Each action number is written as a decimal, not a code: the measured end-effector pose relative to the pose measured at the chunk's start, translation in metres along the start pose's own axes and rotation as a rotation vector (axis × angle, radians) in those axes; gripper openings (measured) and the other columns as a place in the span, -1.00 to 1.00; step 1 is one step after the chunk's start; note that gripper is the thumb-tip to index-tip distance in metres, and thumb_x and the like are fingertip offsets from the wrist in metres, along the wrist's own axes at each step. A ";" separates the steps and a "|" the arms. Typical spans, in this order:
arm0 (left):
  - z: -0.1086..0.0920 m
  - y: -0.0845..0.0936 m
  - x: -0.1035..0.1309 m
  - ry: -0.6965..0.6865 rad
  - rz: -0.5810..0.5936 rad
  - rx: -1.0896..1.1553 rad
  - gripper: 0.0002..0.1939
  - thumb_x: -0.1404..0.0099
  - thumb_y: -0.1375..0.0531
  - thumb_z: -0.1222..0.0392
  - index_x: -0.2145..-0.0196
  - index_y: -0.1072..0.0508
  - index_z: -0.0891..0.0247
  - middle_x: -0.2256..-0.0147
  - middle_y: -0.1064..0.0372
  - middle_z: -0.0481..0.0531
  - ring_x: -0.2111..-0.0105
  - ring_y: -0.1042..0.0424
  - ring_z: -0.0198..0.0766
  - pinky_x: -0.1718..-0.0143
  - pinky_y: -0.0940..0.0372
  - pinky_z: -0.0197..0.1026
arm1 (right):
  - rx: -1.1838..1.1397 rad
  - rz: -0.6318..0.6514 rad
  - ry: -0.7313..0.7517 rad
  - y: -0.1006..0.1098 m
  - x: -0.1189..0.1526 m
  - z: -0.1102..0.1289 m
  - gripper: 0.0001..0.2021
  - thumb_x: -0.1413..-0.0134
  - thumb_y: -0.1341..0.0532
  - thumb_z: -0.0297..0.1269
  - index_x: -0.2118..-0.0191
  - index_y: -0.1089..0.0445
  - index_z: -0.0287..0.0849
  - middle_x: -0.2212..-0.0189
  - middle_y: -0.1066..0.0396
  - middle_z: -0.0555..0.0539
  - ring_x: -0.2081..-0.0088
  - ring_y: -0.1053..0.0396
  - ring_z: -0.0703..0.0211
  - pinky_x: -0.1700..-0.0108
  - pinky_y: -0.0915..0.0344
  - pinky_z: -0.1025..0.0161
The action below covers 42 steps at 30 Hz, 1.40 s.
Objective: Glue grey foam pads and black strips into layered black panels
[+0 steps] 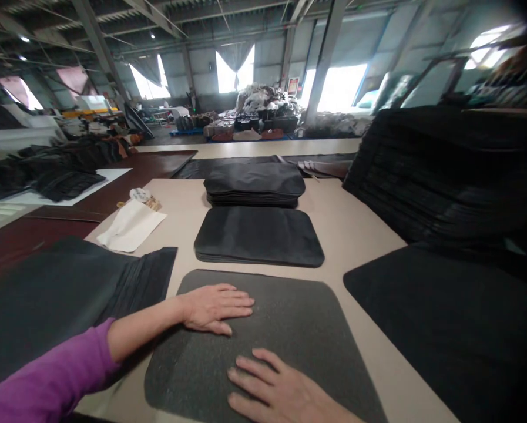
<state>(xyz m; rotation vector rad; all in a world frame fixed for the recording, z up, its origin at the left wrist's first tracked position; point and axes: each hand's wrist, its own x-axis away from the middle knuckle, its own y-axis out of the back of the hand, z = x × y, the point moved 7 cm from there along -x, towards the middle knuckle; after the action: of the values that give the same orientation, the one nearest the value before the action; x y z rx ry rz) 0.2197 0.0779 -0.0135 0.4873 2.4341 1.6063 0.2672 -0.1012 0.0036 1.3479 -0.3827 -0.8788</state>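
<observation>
A dark grey sheet with rounded corners (307, 317) lies flat on the beige table (338, 235) in front of me. My left hand (217, 308) rests palm down on its upper left part, fingers stretched out. Lower down, near the bottom edge of the view, my right hand (276, 385) is on the same sheet with its fingers spread. Neither hand holds anything. Just beyond the sheet sits a low stack of black rounded pieces (258, 235), and behind that a taller stack of similar pieces (254, 182).
Black sheets (47, 294) are layered at the left. A white paper (133, 226) lies beside a tape roll (138, 194). On the right are a large black sheet (448, 311) and a tall dark pile (439, 170). Piled material (263, 100) stands farther back.
</observation>
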 end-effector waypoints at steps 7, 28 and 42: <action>0.044 0.008 0.002 0.146 0.004 -0.087 -0.25 -0.48 0.00 -0.22 -0.46 0.14 0.05 -0.44 0.17 0.05 -0.44 0.17 -0.13 -0.43 0.28 0.01 | -0.061 0.078 -0.043 0.003 -0.003 0.003 -0.59 -0.50 -0.02 -0.23 -0.37 -0.17 -0.04 -0.32 -0.21 -0.06 -0.34 -0.14 0.04 -0.33 -0.13 0.02; 0.019 -0.010 0.020 0.190 -0.045 -0.113 -0.33 -0.53 0.04 -0.13 -0.46 0.19 -0.01 -0.45 0.20 0.03 -0.44 0.14 -0.13 -0.42 0.22 -0.02 | -0.406 0.157 -0.180 0.011 0.004 0.008 -0.38 -0.44 -0.08 0.02 -0.46 0.04 -0.04 -0.44 0.08 -0.17 -0.44 0.16 -0.06 -0.45 0.26 -0.13; -0.011 -0.007 -0.017 0.283 -0.295 -0.355 -0.53 -0.55 0.04 0.11 -0.34 -0.19 0.18 -0.36 -0.12 0.11 -0.36 -0.07 -0.10 -0.33 -0.09 0.02 | -0.293 -0.042 -0.212 0.010 0.011 0.003 -0.57 -0.46 -0.08 -0.12 -0.30 -0.27 -0.17 -0.31 -0.22 -0.18 -0.35 -0.10 0.09 -0.39 0.00 0.02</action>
<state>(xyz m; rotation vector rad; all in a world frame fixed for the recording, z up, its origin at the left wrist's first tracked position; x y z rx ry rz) 0.2301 0.0594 -0.0160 -0.1596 2.1861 2.0153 0.2754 -0.1112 0.0112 0.9998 -0.3736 -1.0729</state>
